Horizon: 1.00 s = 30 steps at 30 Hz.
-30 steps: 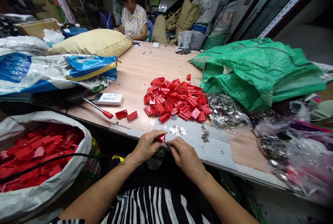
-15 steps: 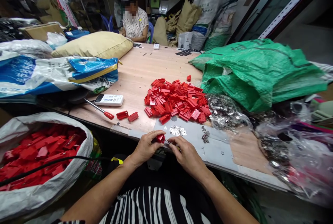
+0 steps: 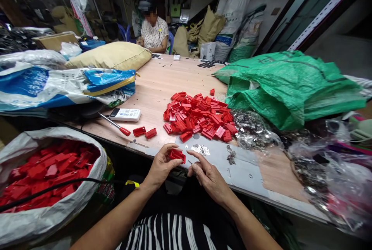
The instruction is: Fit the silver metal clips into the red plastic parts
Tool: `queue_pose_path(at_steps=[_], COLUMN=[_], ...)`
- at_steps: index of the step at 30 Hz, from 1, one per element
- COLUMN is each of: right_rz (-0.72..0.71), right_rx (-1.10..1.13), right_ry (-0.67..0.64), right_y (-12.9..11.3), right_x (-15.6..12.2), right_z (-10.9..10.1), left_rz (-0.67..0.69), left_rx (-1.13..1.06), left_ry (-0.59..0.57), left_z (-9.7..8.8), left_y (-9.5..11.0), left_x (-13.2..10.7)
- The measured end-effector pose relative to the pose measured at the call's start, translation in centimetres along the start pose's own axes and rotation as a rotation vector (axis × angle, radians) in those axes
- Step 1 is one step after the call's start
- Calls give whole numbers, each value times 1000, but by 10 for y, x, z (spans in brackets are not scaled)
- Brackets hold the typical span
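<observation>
My left hand point(image 3: 161, 166) pinches a red plastic housing point(image 3: 176, 154) just past the table's front edge, its hollow side facing up. My right hand point(image 3: 205, 170) is close by on the right, with a thin metal-tipped tool point(image 3: 190, 162) held between thumb and curled fingers and the index finger stretched out toward the housing. The tool's tip stands apart from the housing; its handle is hidden in my palm. Beyond my hands lie a heap of red housings point(image 3: 200, 116), a small pile of shiny flat metal pieces point(image 3: 200, 149) and a few darker metal pieces point(image 3: 231, 154).
A white sack point(image 3: 100, 151) of red parts stands at the left. A red-handled tool point(image 3: 124, 131), a white device point(image 3: 125, 114) and a blue-white bag point(image 3: 64, 87) are on the table's left. A green sack point(image 3: 290, 87) and plastic bags point(image 3: 340, 176) occupy the right. Across sits a person point(image 3: 155, 33).
The tool's tip has come out of the red housing. My left hand has turned the housing so its hollow side shows, and my right hand has drawn slightly away.
</observation>
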State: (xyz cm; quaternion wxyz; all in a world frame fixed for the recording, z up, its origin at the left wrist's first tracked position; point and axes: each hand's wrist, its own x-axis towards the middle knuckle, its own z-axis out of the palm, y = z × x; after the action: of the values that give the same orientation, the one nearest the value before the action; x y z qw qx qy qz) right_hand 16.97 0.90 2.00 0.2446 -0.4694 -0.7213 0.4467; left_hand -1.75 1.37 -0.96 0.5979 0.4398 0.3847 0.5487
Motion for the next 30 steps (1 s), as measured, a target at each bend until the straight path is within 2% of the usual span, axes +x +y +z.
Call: queue_pose_path(at_steps=[4,7,16,19,24,26,30], right_rz=[-63,-81,-143,-168,-143,-117,-65], right_rx=[-36,-89,-189,-217,-124,-120,-262], right_ry=[-29,-23,20,99,194,203,224], right_y=[-8,-10,-12,-11,-9,-8,-4], right_x=[1,2,2,4,15,22,37], right_z=[2,4,0,2,7,6,-2], left_rz=[-216,-354,-512,-505,-428,-381,-283], left_rx=[-419,-614,-771,-793,-740,-628,-397], left_ry=[36,24,83,84,88,143,349], left_z=[6,9,17,19,18,13,-7], left_y=[7,8,5,7,11,13,16], left_x=[-4,-7,-12,-13,-12,-8,2])
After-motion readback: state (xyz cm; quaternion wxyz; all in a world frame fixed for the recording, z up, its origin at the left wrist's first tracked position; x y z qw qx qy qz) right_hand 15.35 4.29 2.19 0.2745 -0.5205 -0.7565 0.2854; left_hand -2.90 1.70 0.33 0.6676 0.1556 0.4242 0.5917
